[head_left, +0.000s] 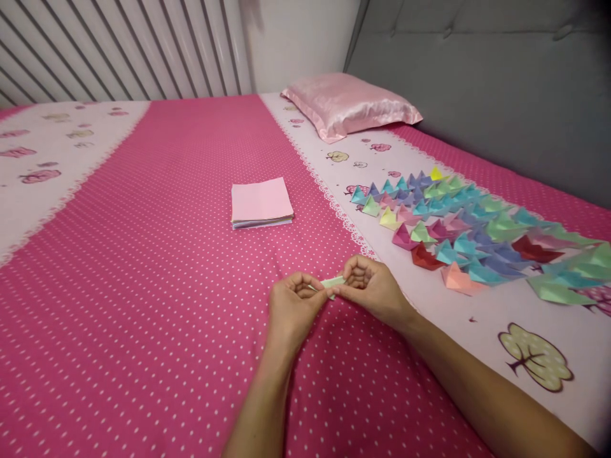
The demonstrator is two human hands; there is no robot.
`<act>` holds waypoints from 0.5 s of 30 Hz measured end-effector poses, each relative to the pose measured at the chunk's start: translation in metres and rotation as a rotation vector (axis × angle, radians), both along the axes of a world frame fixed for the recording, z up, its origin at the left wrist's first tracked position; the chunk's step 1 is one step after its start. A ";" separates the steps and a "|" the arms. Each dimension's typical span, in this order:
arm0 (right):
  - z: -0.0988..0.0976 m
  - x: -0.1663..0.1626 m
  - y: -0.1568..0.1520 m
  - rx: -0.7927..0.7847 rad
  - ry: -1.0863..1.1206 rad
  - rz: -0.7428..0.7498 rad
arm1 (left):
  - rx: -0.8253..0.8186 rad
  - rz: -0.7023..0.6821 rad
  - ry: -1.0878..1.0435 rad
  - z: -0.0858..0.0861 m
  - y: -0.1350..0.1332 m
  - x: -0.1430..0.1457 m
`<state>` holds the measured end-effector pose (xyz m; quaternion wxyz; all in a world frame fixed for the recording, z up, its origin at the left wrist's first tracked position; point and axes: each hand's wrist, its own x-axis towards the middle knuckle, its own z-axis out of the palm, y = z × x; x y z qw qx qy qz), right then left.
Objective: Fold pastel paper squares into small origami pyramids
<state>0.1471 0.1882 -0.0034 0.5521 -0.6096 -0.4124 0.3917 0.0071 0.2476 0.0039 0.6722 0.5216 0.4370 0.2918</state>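
Note:
Between my two hands is a small piece of folded pale green paper [333,282], held just above the pink dotted bedspread. My left hand [294,307] pinches its left end between thumb and fingers. At the other end, my right hand [373,287] grips the paper with curled fingers, its thumb close to the left thumb. Most of the paper is covered by my fingers, so its exact folded shape is hidden. Beyond my hands lies a stack of square paper sheets [261,200], a pink one on top.
Rows of folded paper boats [482,226] in many colours stand to the right on the bedspread [143,305]. A pink satin pillow [351,105] lies at the back, against a grey padded headboard [496,89]. White vertical slats [124,48] rise behind the bed.

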 end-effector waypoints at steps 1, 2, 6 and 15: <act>0.000 0.000 0.000 0.014 -0.020 -0.004 | 0.013 0.023 -0.025 0.000 0.000 0.001; 0.000 0.000 0.000 0.025 -0.040 -0.005 | 0.021 0.041 -0.047 0.001 0.000 0.001; 0.002 0.000 -0.001 0.048 -0.123 0.043 | 0.038 0.008 -0.026 0.002 0.002 0.000; 0.005 -0.005 -0.003 0.137 -0.287 0.015 | 0.297 -0.056 0.119 -0.001 0.000 -0.004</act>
